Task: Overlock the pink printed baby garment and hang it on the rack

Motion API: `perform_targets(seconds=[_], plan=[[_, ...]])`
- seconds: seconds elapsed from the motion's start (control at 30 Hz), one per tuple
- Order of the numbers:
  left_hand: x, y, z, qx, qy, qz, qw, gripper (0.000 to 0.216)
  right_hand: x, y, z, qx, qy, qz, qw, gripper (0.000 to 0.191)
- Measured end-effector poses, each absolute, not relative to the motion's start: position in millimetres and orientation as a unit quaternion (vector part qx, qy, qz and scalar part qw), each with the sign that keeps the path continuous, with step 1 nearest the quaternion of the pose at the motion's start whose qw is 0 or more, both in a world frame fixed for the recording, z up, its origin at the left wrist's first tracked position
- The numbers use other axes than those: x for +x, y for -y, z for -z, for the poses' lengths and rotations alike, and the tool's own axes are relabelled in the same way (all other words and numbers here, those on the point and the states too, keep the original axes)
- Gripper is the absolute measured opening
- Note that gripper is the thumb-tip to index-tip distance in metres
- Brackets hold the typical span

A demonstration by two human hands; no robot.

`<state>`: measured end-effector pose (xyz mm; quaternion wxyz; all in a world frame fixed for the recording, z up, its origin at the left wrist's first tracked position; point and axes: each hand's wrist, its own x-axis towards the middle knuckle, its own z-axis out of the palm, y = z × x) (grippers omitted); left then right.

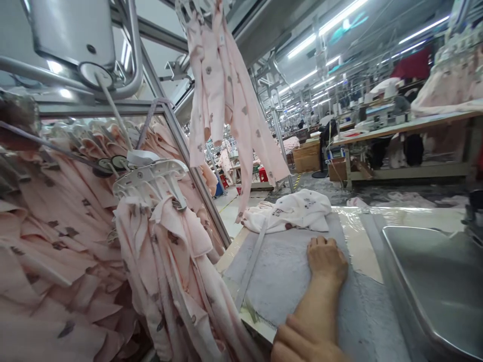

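Hand (326,259) flat and palm down on a grey padded worktable (287,271) in a garment factory, fingers curled over at the knuckles and gripping nothing; which of the person's two hands it is cannot be told with certainty, though the forearm running up from the bottom edge suggests the right. A second hand (298,347) shows only as a sliver at the lower edge, its state impossible to judge. Directly ahead of the flat hand, near its fingertips but not touching, lies one crumpled white printed garment (292,211), its long axis running left to right across the table; the flat hand is plainly the nearer of the two. One grey strap (251,266) runs diagonally from the garment back toward the table's near edge. To the left, one white clip hanger (151,178) carries a bundle of pink printed garments (177,261), with many more packed behind it. One further bunch of pink pieces (230,95) hangs overhead. One metal tray (437,281) sits at the right.
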<state>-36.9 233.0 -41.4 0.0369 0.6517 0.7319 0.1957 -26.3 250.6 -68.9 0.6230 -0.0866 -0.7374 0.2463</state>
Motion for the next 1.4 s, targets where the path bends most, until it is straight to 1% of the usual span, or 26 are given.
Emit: perform_targets(seconds=[0.1, 0.23, 0.43, 0.67, 0.87, 1.13, 1.4], plan=[[-34, -233, 41, 0.627, -0.753, -0.199, 0.022, 0.032, -26, -255, 81, -0.101, 0.697, -0.265, 0.658, 0.029], [-34, -233, 39, 0.619, -0.762, -0.192, 0.019, 0.030, -29, -257, 89, -0.112, 0.670, -0.287, 0.676, 0.028], [-34, -229, 34, 0.617, -0.765, -0.184, 0.019, 0.030, -28, -254, 85, -0.120, 0.667, -0.304, 0.670, 0.032], [-31, -227, 31, 0.615, -0.767, -0.184, 0.018, 0.029, -16, -247, 80, -0.137, 0.681, -0.310, 0.649, 0.031], [-33, -227, 31, 0.614, -0.767, -0.184, 0.024, 0.029, -24, -246, 78, -0.147, 0.666, -0.306, 0.664, 0.034], [-32, -226, 31, 0.614, -0.764, -0.197, 0.023, 0.028, -21, -249, 83, -0.170, 0.667, -0.290, 0.665, 0.030], [-37, -227, 31, 0.628, -0.749, -0.207, 0.039, 0.030, -21, -254, 91, -0.169, 0.691, -0.276, 0.646, 0.026]])
